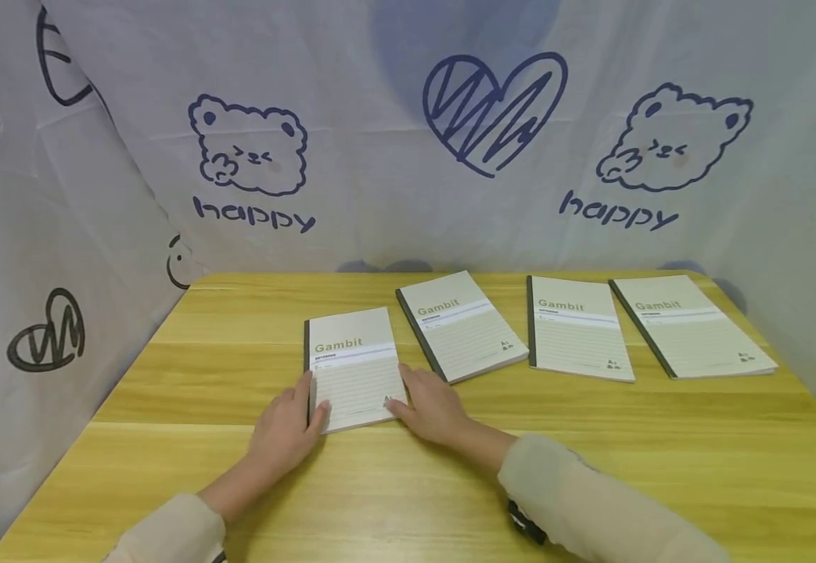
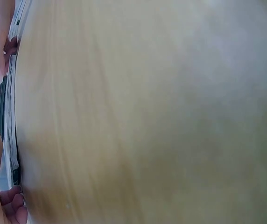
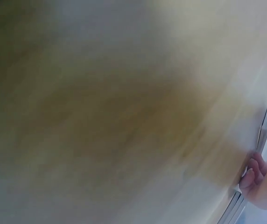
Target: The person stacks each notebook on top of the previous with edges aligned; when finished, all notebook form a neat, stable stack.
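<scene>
A white notebook [image 1: 354, 387] with a black spine and "Gambit" on its cover lies at the left of the row on the wooden table. My left hand [image 1: 282, 432] grips its spine side, thumb on the cover and fingers along the edge. On the opposite side my right hand [image 1: 434, 407] holds the right edge near the lower corner, its thumb over the cover. Seen edge-on in the left wrist view, the notebook [image 2: 10, 116] sits between both hands. Curled fingers of the right hand [image 3: 262, 182] show at the notebook's edge in the right wrist view.
Three similar notebooks lie to the right: a tilted one [image 1: 460, 324] close by the right hand, a middle one [image 1: 576, 328] and a far right one [image 1: 692, 324]. Behind the wooden table [image 1: 379, 500] hangs a white printed curtain [image 1: 372, 156], which also covers the left side.
</scene>
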### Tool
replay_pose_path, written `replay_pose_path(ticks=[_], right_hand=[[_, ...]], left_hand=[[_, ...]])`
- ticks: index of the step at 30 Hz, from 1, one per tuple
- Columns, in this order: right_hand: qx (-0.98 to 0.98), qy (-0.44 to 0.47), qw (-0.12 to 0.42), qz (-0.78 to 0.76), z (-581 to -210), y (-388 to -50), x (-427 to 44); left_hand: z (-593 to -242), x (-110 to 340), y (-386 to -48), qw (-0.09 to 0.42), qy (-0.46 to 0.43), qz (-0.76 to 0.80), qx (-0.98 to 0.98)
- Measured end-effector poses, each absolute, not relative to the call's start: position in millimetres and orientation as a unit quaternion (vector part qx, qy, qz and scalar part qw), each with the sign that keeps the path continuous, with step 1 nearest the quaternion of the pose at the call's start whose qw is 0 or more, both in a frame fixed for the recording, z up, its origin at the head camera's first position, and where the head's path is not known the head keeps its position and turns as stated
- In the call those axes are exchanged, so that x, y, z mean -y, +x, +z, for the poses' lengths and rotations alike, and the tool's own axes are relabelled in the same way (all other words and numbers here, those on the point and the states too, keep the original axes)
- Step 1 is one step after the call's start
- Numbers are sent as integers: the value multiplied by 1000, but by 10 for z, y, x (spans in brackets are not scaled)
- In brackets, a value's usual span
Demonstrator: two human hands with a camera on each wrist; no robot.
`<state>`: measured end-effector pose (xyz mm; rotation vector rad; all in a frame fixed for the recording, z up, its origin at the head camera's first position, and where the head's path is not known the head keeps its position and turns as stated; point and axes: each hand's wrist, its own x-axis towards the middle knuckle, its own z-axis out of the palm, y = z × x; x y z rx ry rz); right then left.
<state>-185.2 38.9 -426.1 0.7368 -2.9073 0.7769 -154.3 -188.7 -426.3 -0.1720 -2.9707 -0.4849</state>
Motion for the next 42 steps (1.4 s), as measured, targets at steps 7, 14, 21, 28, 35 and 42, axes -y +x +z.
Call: replay_pose_path(ticks=[7, 14, 21, 28, 35, 42], right_hand=[[950, 251, 2, 186, -4251, -1860, -329], [949, 265, 16, 169, -4268, -1838, -298], [949, 268, 12, 165, -4256, -1837, -298], [950, 262, -13, 171, -4227, -1867, -318], [938, 243, -43, 242, -4216, -1894, -351], [915, 208, -55, 342, -4203, -1902, -387]], left_hand=[[-4256, 1844, -1544, 58, -68, -151, 984], [-4252, 1854, -1536, 74, -65, -174, 980], [-4256, 1873, -1512, 91, -57, -204, 973], [-4184, 1917, -1513, 65, -18, -373, 926], [-4058, 1891, -1551, 29, 39, -565, 824], [-4001, 1813, -1545, 7, 69, -642, 763]])
